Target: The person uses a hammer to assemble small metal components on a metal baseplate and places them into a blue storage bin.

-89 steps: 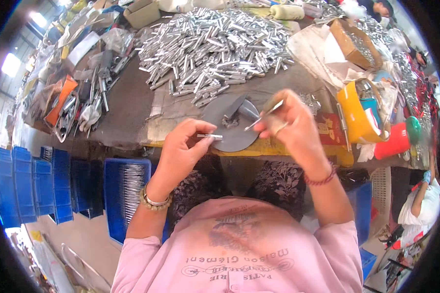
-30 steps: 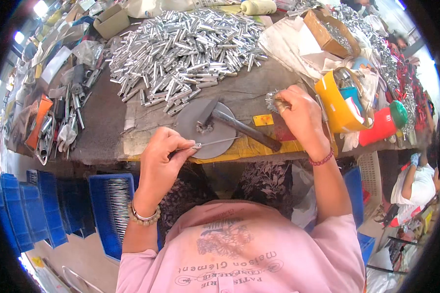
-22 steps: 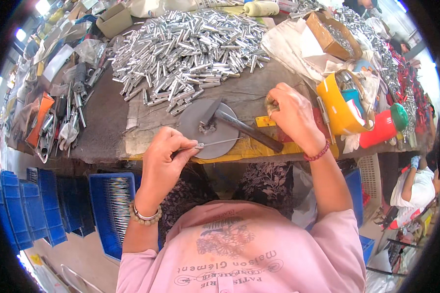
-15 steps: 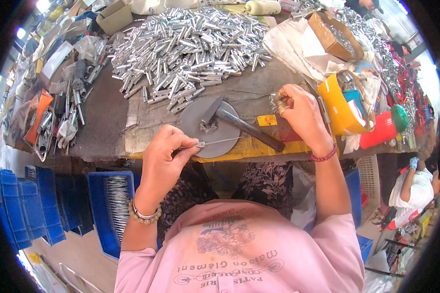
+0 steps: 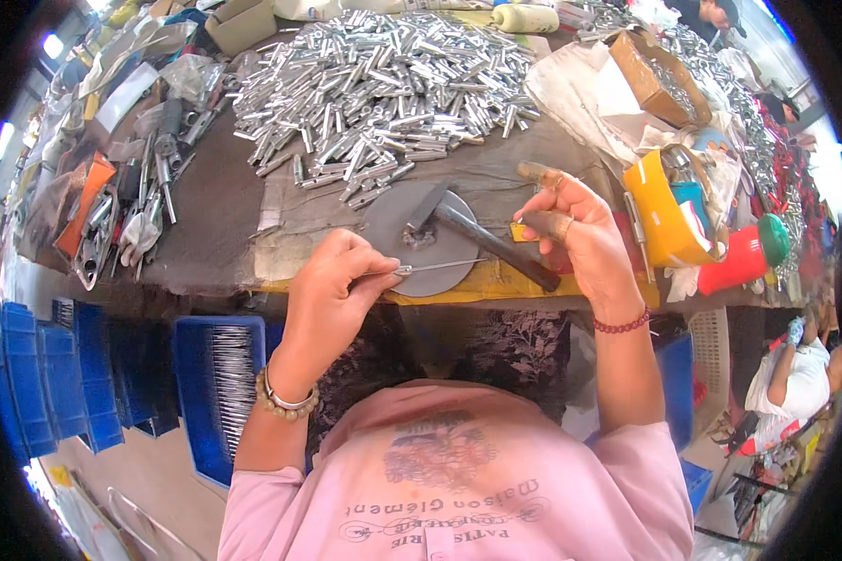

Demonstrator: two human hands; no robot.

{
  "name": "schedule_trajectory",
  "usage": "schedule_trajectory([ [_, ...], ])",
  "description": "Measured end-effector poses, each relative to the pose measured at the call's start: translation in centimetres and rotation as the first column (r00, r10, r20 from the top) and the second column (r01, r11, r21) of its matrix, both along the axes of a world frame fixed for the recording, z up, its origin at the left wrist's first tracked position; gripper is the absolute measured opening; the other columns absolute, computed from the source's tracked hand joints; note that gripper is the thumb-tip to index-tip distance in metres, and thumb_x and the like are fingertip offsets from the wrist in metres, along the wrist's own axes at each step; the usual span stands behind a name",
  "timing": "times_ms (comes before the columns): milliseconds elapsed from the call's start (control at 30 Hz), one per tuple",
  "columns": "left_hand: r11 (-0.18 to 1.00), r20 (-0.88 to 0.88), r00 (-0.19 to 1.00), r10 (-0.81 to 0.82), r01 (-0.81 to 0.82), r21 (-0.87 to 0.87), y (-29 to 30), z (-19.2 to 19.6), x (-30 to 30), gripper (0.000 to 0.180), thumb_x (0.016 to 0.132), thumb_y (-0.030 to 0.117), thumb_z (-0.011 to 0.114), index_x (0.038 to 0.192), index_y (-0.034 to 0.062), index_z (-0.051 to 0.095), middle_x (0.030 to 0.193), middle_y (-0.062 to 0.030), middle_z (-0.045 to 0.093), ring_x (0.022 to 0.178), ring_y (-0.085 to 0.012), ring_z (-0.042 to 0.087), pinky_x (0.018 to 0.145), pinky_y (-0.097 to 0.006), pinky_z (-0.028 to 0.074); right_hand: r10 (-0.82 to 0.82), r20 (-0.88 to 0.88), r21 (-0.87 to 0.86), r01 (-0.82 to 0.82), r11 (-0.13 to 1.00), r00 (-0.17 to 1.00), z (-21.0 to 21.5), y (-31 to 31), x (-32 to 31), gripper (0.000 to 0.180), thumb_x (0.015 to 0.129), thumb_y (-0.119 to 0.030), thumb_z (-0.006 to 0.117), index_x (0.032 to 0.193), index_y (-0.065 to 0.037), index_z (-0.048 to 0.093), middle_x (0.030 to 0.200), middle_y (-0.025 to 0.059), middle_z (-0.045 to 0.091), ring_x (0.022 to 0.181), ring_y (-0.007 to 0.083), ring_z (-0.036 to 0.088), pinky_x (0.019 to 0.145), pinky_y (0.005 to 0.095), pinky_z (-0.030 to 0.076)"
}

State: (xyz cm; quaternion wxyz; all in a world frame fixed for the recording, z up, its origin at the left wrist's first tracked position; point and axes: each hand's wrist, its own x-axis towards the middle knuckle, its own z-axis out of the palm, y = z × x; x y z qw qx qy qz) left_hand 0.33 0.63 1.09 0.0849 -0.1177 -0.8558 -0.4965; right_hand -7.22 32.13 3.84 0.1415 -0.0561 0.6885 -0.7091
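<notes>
My left hand (image 5: 339,292) is closed, pinching a thin metal rod (image 5: 444,266) by its thicker silver end. The rod points right, over a round grey plate (image 5: 393,224). A hammer lies across that plate, its dark handle (image 5: 505,248) slanting toward the table's front edge. My right hand (image 5: 580,229) hovers to the right of the handle with thumb and forefinger apart; both tips wear brownish covers. Nothing shows between those two fingertips, though the curled fingers hide part of the palm. A small yellow piece (image 5: 517,232) shows beside the thumb.
Beyond the plate rises a heap of short silver tubes (image 5: 374,93). Tools (image 5: 164,168) crowd the left side. A cut-open yellow container (image 5: 660,210), a red-and-green bottle (image 5: 730,262) and a cardboard box (image 5: 660,79) stand right. Below left, a blue bin (image 5: 192,402) holds metal rods.
My right hand has lifted slightly and its bunched fingers have opened. My left hand still grips the rod, whose position over the plate is little changed. The whole view has shifted a bit.
</notes>
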Motion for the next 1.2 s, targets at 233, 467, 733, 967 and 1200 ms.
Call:
schedule_trajectory([
  [233, 1.0, 0.008, 1.0, 0.006, -0.006, -0.03, 0.0, -0.1, -0.3, 0.013, 0.088, 0.0, 0.083, 0.1, 0.001, 0.078, 0.094, -0.0061, 0.062, 0.088, -0.019, 0.062, 0.077, -0.031, 0.05, 0.051, -0.084, -0.03, -0.054, 0.998, 0.995, -0.1, -4.5, 1.2, 0.037, 0.101, 0.001, 0.069, 0.137, -0.004, 0.068, 0.104, 0.0037, 0.073, 0.091, 0.0076, 0.068, 0.07, 0.0219, 0.051],
  [467, 0.997, -0.037, 0.999, -0.012, 0.01, -0.073, -0.3, 0.3, -1.3, 0.013, 0.089, 0.004, 0.083, 0.101, 0.0016, 0.079, 0.093, -0.0082, 0.062, 0.086, -0.022, 0.064, 0.077, -0.032, 0.051, 0.054, -0.022, 0.04, -0.053, 0.998, 0.998, 0.7, -5.2, 1.2, 0.018, 0.103, -0.002, 0.068, 0.12, 0.002, 0.071, 0.106, 0.0071, 0.075, 0.091, 0.0157, 0.075, 0.076, 0.0267, 0.06],
  [733, 0.989, -0.1, 0.995, -0.007, -0.008, -0.148, 0.0, 0.6, 0.2, 0.009, 0.091, 0.013, 0.083, 0.099, 0.0083, 0.08, 0.095, -0.0112, 0.067, 0.087, -0.0329, 0.07, 0.075, -0.042, 0.054, 0.13, -0.109, 0.049, -0.126, 0.991, 0.986, -0.4, -6.4, 2.8, 0.014, 0.105, -0.002, 0.068, 0.117, 0.002, 0.075, 0.107, 0.005, 0.078, 0.093, 0.0117, 0.075, 0.076, 0.0265, 0.06],
  [967, 0.979, -0.122, 0.992, 0.016, -0.04, -0.2, 0.1, 0.0, 1.3, 0.014, 0.088, 0.012, 0.086, 0.098, 0.0084, 0.078, 0.093, -0.0096, 0.066, 0.083, -0.0322, 0.069, 0.071, -0.042, 0.054, 0.224, -0.759, 0.415, 0.188, 0.89, 0.612, -1.2, -9.1, 4.0, 0.026, 0.086, 0.003, 0.077, 0.112, -0.002, 0.079, 0.1, 0.0148, 0.071, 0.092, 0.0347, 0.072, 0.079, 0.0407, 0.059],
  [1200, 0.977, -0.125, 0.992, 0.007, -0.034, -0.211, -0.2, 0.1, 0.6, 0.012, 0.091, 0.007, 0.08, 0.095, 0.0061, 0.068, 0.097, -0.0133, 0.063, 0.09, -0.0366, 0.067, 0.075, -0.045, 0.053, 0.226, -0.743, 0.367, 0.102, 0.925, 0.63, -2.0, -12.3, 3.3, 0.027, 0.089, 0.001, 0.068, 0.116, -0.005, 0.072, 0.107, 0.0165, 0.075, 0.099, 0.0379, 0.073, 0.088, 0.045, 0.06],
])
